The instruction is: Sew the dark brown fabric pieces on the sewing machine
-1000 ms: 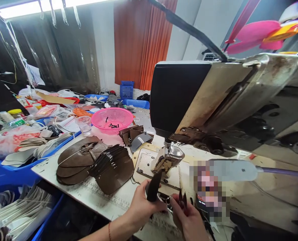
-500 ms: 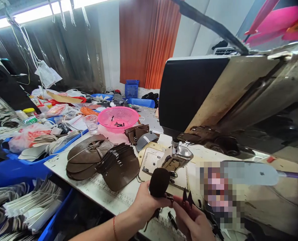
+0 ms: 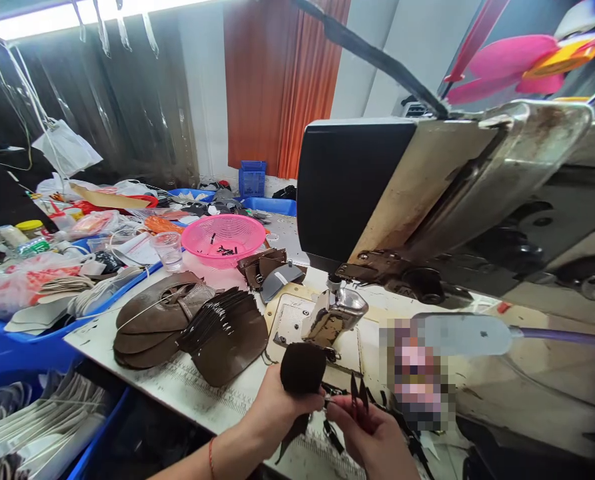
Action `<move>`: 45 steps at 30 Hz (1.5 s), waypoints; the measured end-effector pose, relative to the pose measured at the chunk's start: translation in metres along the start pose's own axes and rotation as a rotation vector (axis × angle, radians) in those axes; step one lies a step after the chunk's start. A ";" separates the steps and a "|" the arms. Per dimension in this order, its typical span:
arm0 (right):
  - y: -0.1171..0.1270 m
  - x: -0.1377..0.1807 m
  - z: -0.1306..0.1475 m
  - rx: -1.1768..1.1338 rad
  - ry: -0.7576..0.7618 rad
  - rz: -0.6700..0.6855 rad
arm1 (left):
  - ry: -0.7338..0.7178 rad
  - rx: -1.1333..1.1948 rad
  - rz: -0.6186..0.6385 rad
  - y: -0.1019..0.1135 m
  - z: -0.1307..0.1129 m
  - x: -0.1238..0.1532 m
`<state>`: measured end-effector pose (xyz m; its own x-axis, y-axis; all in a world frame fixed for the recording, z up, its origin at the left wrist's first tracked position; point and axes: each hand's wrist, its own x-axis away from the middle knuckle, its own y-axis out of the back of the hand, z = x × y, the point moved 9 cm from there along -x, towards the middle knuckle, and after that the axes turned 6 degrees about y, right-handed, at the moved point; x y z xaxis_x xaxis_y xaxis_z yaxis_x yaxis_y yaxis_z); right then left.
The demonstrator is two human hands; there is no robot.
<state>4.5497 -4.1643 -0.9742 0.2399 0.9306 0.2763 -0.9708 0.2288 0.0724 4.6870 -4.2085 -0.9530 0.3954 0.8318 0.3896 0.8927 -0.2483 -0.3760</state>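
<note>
My left hand (image 3: 280, 413) is closed on a dark brown shoe piece (image 3: 302, 369) with a rounded end, held in front of the sewing machine's arm. My right hand (image 3: 372, 433) has a pair of thread snips (image 3: 359, 395) in its grip, blades pointing up. Its thumb and forefinger meet my left fingertips at a small shiny part at the piece's edge, too small to make out. Below, a black strap with a buckle (image 3: 332, 435) shows between the hands. To the left lie a fanned stack of brown pieces (image 3: 232, 343) and larger brown pieces (image 3: 150, 313).
The sewing machine head (image 3: 347, 193) looms at right above its metal post (image 3: 340, 310). Behind stands a pink basket (image 3: 225, 233) with black scraps, beside a clear cup (image 3: 167, 250). A grey rounded device (image 3: 462, 335) with a purple cable lies right. Blue bins (image 3: 102, 427) fill the lower left.
The whole view has shifted, so the machine and table sit further left. Both hands keep their hold on the shoe piece and the snips, meeting at its edge.
</note>
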 end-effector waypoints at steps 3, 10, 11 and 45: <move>0.006 -0.001 -0.002 0.012 -0.001 -0.038 | -0.029 0.018 -0.034 0.001 -0.002 0.000; 0.017 0.000 -0.010 -0.396 -0.078 -0.269 | 0.253 0.390 -0.068 0.006 0.029 -0.003; 0.016 0.001 -0.010 -0.428 -0.091 -0.287 | 0.290 0.397 -0.078 0.009 0.034 -0.004; 0.004 0.016 -0.001 -0.348 0.055 -0.286 | -0.017 0.305 -0.078 0.005 0.010 0.010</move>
<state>4.5493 -4.1480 -0.9701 0.5075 0.8275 0.2401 -0.8112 0.5528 -0.1909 4.6930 -4.1962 -0.9591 0.3223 0.8514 0.4139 0.8133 -0.0253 -0.5812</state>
